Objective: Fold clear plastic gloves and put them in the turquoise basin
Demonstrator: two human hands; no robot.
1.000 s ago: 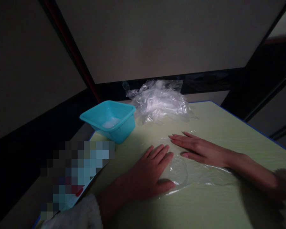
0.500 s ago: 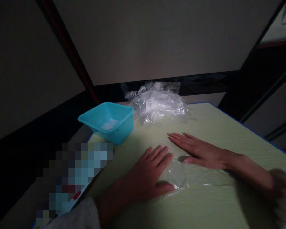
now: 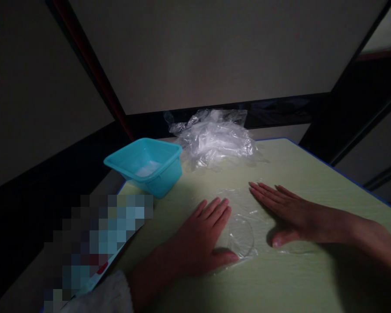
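A thin clear plastic bag [image 3: 241,237] lies flat on the pale green table [image 3: 280,287], with a round outline showing in it. My left hand [image 3: 203,237] rests palm down on its left part, fingers spread and the thumb by the round outline. Over the bag's right part is my right hand [image 3: 286,213], palm down with fingers stretched out and thumb apart. Neither hand grips anything. A heap of crumpled clear plastic bags [image 3: 217,141] sits at the table's back edge, beyond both hands.
A turquoise plastic basin [image 3: 163,178] stands at the table's back left corner, with something whitish inside. A blurred-out, pixelated object [image 3: 114,234] lies along the left edge. Behind the table rise large panels [image 3: 215,56] with dark trim.
My right hand has slid to the right across the plastic, away from my left hand, showing more of the bag between them. My left hand has hardly moved.
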